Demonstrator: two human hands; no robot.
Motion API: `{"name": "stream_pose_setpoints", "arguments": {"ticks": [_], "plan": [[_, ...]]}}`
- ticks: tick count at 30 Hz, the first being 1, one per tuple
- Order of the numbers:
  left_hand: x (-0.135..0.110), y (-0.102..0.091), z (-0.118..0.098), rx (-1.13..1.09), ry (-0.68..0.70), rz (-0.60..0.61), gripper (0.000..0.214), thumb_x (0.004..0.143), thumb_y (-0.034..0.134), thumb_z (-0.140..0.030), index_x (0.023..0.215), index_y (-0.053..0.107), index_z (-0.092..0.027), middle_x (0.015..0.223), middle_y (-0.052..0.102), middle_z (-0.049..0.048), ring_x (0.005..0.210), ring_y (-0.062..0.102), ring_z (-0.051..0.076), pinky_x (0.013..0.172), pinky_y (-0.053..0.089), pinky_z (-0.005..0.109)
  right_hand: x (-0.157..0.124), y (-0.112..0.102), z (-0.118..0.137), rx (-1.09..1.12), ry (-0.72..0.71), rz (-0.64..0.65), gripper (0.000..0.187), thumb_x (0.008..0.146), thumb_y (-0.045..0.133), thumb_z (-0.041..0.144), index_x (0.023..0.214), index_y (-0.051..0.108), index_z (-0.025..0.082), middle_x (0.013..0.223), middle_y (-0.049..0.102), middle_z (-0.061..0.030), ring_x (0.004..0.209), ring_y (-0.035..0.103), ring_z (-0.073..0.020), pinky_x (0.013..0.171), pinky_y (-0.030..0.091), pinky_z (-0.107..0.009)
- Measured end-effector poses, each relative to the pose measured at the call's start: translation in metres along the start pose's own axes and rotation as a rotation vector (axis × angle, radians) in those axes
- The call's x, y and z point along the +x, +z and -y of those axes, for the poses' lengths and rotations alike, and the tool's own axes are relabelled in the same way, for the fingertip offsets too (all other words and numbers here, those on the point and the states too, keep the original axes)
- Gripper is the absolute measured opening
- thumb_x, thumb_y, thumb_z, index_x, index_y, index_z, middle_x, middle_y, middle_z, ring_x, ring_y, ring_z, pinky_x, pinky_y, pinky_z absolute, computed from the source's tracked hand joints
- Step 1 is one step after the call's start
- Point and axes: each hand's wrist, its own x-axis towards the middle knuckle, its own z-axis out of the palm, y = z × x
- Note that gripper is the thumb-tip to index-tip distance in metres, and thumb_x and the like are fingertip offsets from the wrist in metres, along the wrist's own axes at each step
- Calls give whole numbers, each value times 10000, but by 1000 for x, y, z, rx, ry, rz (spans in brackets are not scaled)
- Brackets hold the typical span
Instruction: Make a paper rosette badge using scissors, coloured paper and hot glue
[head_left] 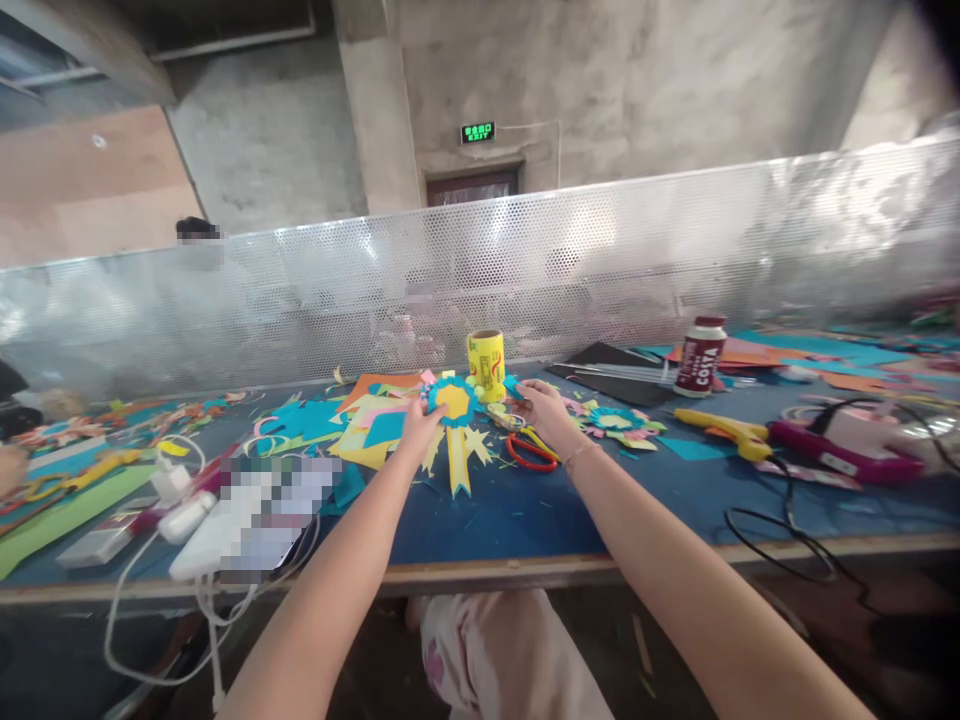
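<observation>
My left hand [421, 428] is closed on the left edge of a paper rosette [453, 401]. The rosette has a blue ruffled rim, a yellow middle and a yellow-and-white ribbon tail hanging below. My right hand [541, 408] pinches a small piece of blue paper [513, 386], apart from the rosette. Between the hands, farther back, stands a yellow tape roll [487, 365] on its end. Red-handled scissors [531, 452] lie just below my right hand. Yellow star-shaped paper scraps [478, 446] lie beside the ribbon.
A yellow glue gun [724, 432] with a black cord and a maroon bottle [700, 357] are at right. Another paper rosette [611, 417] lies right of my hand. White chargers and cables [186, 515] crowd the left. A perforated metal screen [360, 300] runs behind the table.
</observation>
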Motion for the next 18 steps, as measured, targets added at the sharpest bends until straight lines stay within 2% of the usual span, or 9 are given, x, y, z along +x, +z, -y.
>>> {"name": "stream_pose_setpoints", "arguments": {"ticks": [6,11,18], "plan": [[-2,1,-3,-52,121,31,425,687,696,-264,1076,541,-191,1060,647,80,971,616,181,866,462,302,-3,3,1,-48,-15,-3,242,615,737,170,669,503,200,578,571,58,519,620,-100,517,510,-192],[2,1,4,-53,98,42,431,692,698,-282,1085,547,-190,1102,645,83,985,623,185,875,470,304,-6,3,0,-122,-64,23,225,615,735,186,679,519,193,586,569,58,510,612,-94,505,504,-188],[0,4,3,-62,131,109,424,690,701,-270,1073,547,-174,1054,664,87,945,639,195,858,490,326,1,-3,-3,-338,-123,-50,212,627,723,215,705,529,188,632,583,44,547,621,-106,503,493,-201]]}}
